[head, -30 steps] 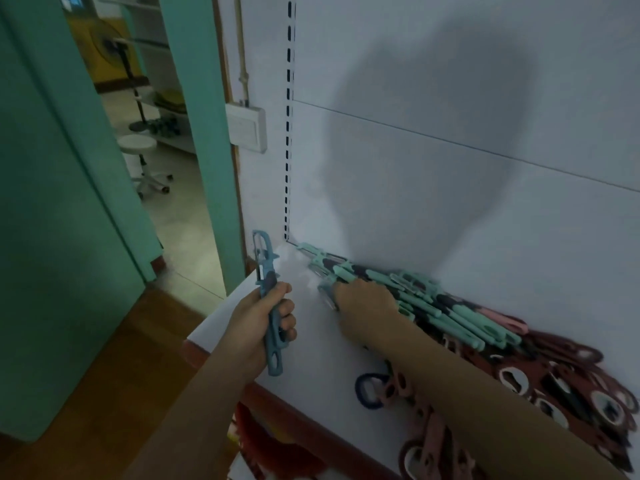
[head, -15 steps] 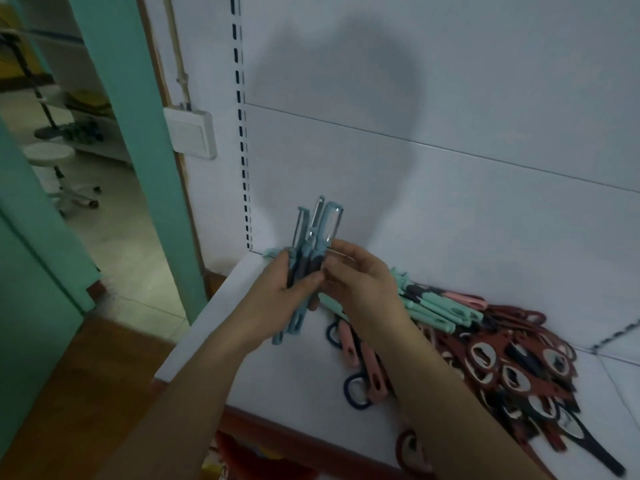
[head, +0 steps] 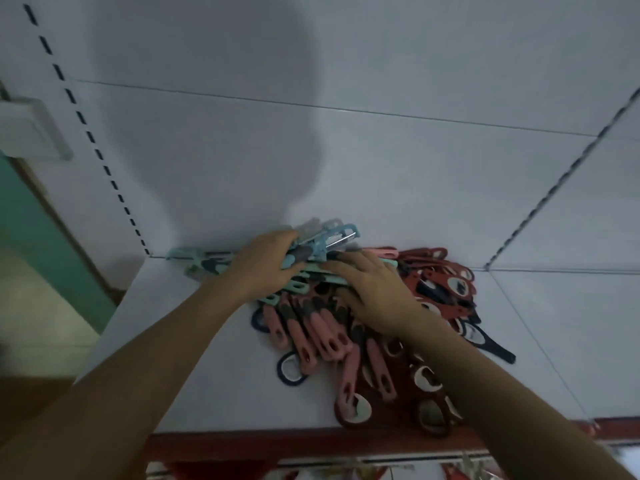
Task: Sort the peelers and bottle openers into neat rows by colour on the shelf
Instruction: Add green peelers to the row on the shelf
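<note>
Peelers [head: 341, 237], slim plastic, fill left hand [head: 263, 268].

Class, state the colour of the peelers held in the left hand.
Teal peelers, dark grip patches, in the head view.

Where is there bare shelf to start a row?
Bare shelf lies left of the pink peelers and right of the red bottle openers. The middle is crowded: left hand grips teal peelers, right hand rests on the pile.

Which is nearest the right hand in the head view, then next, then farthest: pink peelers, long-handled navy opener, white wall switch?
1. Pink peelers, just left of the right hand.
2. Navy opener, at the pile's right edge.
3. Wall switch, far left on the wall.
</note>
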